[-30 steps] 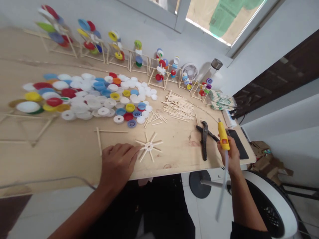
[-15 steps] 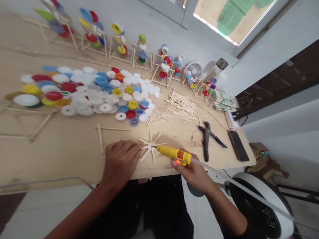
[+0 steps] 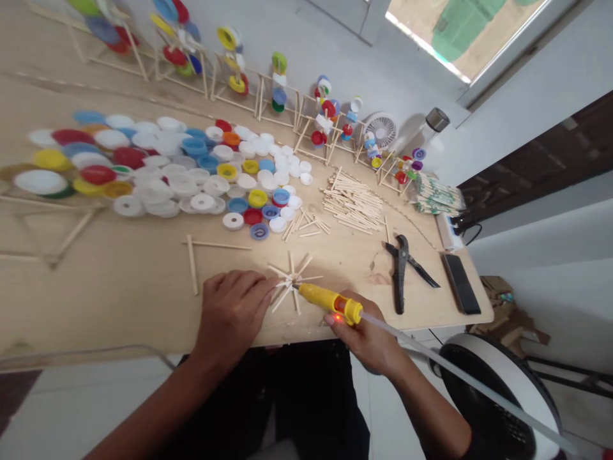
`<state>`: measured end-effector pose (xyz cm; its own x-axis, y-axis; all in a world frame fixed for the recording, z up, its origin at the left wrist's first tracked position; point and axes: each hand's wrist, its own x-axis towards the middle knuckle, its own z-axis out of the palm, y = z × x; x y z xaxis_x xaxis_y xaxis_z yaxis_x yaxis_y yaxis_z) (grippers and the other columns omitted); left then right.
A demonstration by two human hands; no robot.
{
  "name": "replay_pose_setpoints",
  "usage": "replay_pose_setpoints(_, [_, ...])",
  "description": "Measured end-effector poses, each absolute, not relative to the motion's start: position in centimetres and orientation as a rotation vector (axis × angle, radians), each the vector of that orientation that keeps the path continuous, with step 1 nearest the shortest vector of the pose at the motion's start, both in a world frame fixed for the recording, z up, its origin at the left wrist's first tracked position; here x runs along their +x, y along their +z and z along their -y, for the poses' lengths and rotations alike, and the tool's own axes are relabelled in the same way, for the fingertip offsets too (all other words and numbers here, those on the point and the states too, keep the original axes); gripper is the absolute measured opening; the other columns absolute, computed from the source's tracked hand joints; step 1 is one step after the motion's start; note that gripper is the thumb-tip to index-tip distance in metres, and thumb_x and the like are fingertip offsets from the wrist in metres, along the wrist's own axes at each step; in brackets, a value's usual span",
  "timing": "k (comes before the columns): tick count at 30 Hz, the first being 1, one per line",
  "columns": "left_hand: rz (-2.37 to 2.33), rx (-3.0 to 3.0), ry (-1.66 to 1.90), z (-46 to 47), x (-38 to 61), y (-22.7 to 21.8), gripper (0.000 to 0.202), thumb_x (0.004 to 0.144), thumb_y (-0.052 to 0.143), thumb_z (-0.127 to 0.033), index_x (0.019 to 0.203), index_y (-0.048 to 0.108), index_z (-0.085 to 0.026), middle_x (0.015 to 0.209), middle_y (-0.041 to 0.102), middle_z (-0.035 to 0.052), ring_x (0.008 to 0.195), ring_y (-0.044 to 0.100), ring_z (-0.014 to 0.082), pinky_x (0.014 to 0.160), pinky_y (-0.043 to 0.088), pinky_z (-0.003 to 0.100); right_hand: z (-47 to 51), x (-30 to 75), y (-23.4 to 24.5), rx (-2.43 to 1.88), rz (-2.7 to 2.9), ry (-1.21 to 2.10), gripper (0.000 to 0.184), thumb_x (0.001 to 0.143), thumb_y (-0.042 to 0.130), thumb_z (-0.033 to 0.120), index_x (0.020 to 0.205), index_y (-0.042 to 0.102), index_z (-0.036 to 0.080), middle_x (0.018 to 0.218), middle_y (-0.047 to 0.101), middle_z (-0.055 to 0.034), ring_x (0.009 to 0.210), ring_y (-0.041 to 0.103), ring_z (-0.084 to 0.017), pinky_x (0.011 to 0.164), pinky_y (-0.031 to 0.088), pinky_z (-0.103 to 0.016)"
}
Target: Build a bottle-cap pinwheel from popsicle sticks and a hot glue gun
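Observation:
My right hand [image 3: 368, 335] grips a yellow hot glue gun [image 3: 328, 299], its red light on and a long clear glue stick trailing from its back. The gun's nozzle sits at the centre of a star of small wooden sticks [image 3: 288, 299] lying on the table. From the left, my left hand [image 3: 234, 306] pinches one stick of this star between thumb and fingertips. Left of that hand, two loose sticks [image 3: 192, 265] lie at an angle to each other.
Many coloured bottle caps [image 3: 201, 185] cover the back left. A pile of wooden sticks [image 3: 352, 201], black pliers [image 3: 401, 271] and a phone [image 3: 460, 284] lie to the right. Stick frames with cap wheels [image 3: 279, 96], a small fan [image 3: 380, 131] and a bottle [image 3: 426, 131] line the wall.
The glue gun's nozzle has shifted slightly left and down, onto the star's centre. The left hand keeps its pinch on the stick. The whole view has tilted a little.

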<state>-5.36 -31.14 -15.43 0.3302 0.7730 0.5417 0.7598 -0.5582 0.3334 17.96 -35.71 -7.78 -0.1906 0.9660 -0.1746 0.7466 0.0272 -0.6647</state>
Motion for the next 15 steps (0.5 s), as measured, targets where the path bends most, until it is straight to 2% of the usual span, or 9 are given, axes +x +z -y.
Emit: replay_pose_setpoints(15, [-1.448, 2.567, 1.073, 31.10, -5.35, -15.61, 0.022, 0.097, 0.051, -0.018, 0.098, 0.074, -0.019, 0.083, 0.073, 0.0061, 0.079, 0.065, 0.0247, 0.077, 0.040, 0.042, 35.42, 17.74, -7.66, -1.776, 2.056, 0.895, 0.029, 0.098, 0.048, 0.042, 0.079, 0.053, 0.021, 0.077, 0.058, -0.0023, 0.069, 0.055, -0.017, 0.062, 0.040, -0.027])
